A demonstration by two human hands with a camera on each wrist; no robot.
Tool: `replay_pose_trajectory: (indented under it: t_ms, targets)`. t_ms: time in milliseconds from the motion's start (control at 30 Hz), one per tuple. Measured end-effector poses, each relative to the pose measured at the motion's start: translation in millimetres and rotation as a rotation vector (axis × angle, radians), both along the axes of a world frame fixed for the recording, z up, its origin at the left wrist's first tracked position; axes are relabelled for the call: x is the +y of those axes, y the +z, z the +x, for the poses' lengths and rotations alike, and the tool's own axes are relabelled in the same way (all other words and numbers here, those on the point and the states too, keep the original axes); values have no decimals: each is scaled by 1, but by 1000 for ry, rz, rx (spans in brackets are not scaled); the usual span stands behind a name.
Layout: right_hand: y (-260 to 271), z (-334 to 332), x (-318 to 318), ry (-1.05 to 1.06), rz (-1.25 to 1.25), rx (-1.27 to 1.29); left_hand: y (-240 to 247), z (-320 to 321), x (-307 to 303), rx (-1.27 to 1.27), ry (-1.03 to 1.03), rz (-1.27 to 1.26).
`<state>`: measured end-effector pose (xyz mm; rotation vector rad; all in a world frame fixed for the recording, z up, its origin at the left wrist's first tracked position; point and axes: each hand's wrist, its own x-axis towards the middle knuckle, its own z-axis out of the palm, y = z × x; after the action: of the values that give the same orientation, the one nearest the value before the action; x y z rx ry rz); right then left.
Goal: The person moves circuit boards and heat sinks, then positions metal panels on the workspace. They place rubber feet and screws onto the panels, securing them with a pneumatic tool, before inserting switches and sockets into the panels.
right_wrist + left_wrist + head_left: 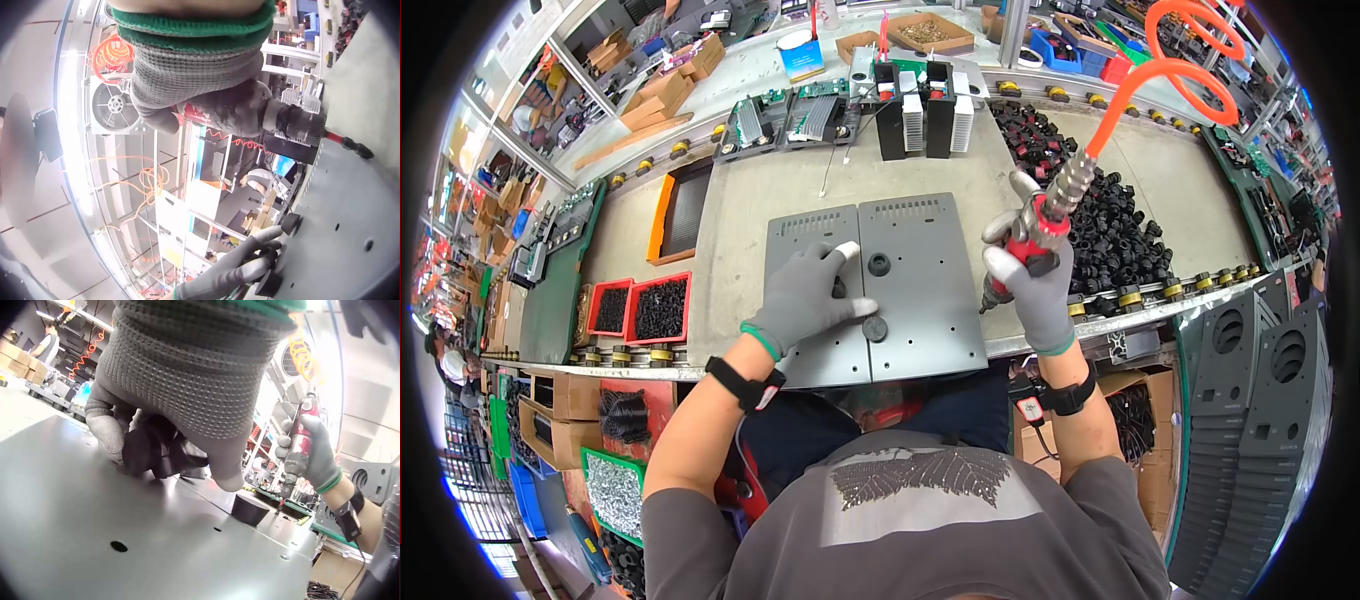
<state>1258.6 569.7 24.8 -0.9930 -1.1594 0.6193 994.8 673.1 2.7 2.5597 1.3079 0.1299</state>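
Two grey metal panels, a left panel (800, 365) and a right panel (930, 310), lie side by side on the bench. My gloved left hand (805, 295) is over the left panel, its fingers curled around black rubber feet (156, 447) under the palm. Its thumb tip is at a round rubber foot (875, 328) near the seam between the panels. Another rubber foot (879, 264) sits farther up the right panel. My gloved right hand (1040, 290) grips a red air screwdriver (1037, 228) beyond the right panel's edge. Its bit (350, 145) points down toward the bench in the head view.
An orange coiled hose (1140, 75) runs up from the screwdriver. A pile of black parts (1115, 235) lies at right. Red bins (660, 308) of small black pieces stand at left. Heat-sink assemblies (915, 115) stand behind the panels; stacked panels (1270, 400) are at lower right.
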Motion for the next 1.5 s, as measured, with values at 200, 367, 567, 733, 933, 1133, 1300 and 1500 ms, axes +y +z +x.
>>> replay_pose_trajectory:
  t_ms: [200, 367, 567, 733, 933, 1133, 1300, 1500]
  targets:
    - [-13, 1, -18, 145, -144, 52, -15, -36, -12, -124, -17, 19]
    - [-27, -12, -24, -27, -94, 117, -15, -42, -26, -368, 73, -87]
    - [-24, -12, -25, 39, -74, 231, -21, -62, -31, -484, 57, -91]
    - [-9, -21, -26, 46, -57, 185, -37, -73, -31, -684, 127, -159]
    - [-3, -25, -34, 13, -57, 65, -38, -77, -26, -1108, 638, -385]
    - [-20, -19, -36, -22, -32, -36, -38, -76, -26, -926, 650, -243]
    - [-29, -19, -37, -11, -50, -31, -28, -35, -68, -189, 172, 411]
    - [-30, -21, -36, -10, -27, -39, -36, -29, -75, -178, 105, 232]
